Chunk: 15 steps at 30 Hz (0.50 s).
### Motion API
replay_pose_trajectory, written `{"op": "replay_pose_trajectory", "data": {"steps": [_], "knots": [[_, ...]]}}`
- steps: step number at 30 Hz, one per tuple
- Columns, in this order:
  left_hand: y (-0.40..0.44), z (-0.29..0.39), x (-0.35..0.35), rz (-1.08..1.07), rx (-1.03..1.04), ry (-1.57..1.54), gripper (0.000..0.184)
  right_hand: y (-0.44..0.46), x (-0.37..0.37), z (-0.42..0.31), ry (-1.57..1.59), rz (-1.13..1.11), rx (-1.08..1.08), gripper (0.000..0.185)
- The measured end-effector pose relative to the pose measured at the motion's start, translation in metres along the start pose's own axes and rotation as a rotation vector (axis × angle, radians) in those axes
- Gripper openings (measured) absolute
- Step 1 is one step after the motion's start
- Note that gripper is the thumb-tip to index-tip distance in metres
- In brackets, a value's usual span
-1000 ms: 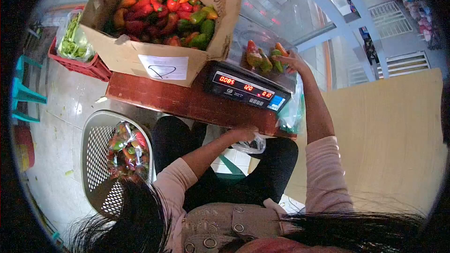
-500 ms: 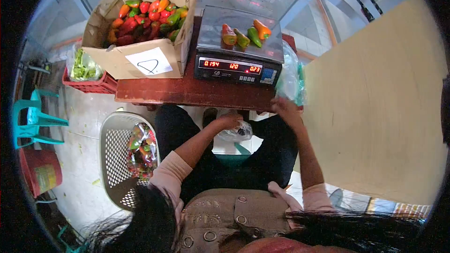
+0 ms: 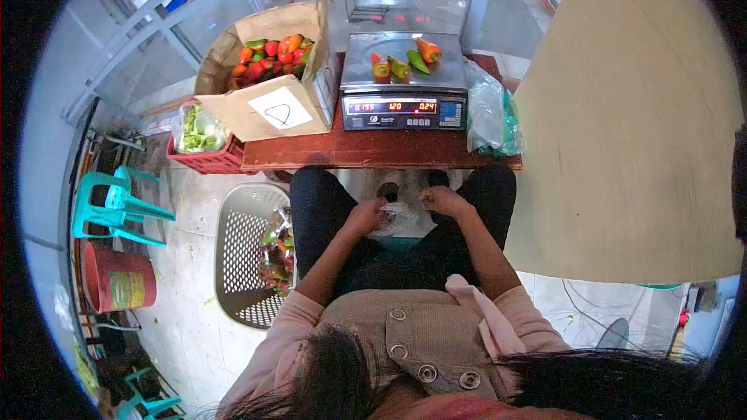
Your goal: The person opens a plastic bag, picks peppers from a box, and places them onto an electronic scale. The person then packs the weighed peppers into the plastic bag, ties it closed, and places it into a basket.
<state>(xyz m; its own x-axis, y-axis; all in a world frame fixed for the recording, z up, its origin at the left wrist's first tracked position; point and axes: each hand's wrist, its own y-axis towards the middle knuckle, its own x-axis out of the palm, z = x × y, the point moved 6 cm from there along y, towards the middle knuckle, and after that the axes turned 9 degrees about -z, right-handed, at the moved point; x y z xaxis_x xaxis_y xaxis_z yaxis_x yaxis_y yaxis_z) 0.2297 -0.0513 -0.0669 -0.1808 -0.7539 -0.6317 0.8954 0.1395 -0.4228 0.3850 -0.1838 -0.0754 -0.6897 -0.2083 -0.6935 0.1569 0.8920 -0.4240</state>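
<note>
Between my knees, my left hand [image 3: 364,218] is closed on a crumpled clear plastic bag [image 3: 401,222]. My right hand [image 3: 445,202] is close by at the bag's right side, its fingers pinched together; what they hold, if anything, is too small to make out. Ahead of me a digital scale [image 3: 405,101] stands on a red-brown wooden table [image 3: 373,154]. Several peppers [image 3: 399,70], orange, red and green, lie on its metal pan. Left of the scale, a cardboard box [image 3: 241,113] holds many mixed peppers [image 3: 268,58].
A beige laundry-style basket [image 3: 233,253] with bagged peppers [image 3: 278,253] stands on the floor by my left leg. Plastic bags [image 3: 489,113] lie right of the scale. Further left are a red crate [image 3: 210,157], teal chairs [image 3: 117,202] and a red bucket [image 3: 117,280]. A plywood panel [image 3: 615,132] fills the right.
My right hand has come from the table's right edge to beside the clear bag in my lap. The view has shifted. The scale's display reads slightly higher.
</note>
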Motion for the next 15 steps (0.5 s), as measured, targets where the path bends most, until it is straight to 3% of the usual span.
{"op": "replay_pose_trajectory", "data": {"steps": [6, 7, 9, 10, 15], "knots": [[-0.001, 0.001, 0.014, 0.018, -0.018, 0.201, 0.032, 0.019, 0.013, 0.019, -0.097, -0.002, -0.061, 0.027], [0.0, 0.0, 0.014, -0.057, -0.015, 0.229, 0.033, 0.017, 0.014, 0.023, -0.116, -0.015, -0.027, 0.027], [-0.002, 0.007, 0.01, -0.085, -0.149, 0.179, 0.037, 0.009, 0.015, 0.027, -0.029, -0.025, 0.063, 0.027], [0.002, 0.006, 0.013, -0.105, -0.081, 0.204, 0.037, 0.004, 0.011, 0.027, 0.076, -0.029, 0.115, 0.028], [0.01, -0.001, 0.021, -0.062, -0.036, 0.28, 0.037, -0.011, -0.007, 0.013, -0.008, -0.1, 0.17, 0.029]]}}
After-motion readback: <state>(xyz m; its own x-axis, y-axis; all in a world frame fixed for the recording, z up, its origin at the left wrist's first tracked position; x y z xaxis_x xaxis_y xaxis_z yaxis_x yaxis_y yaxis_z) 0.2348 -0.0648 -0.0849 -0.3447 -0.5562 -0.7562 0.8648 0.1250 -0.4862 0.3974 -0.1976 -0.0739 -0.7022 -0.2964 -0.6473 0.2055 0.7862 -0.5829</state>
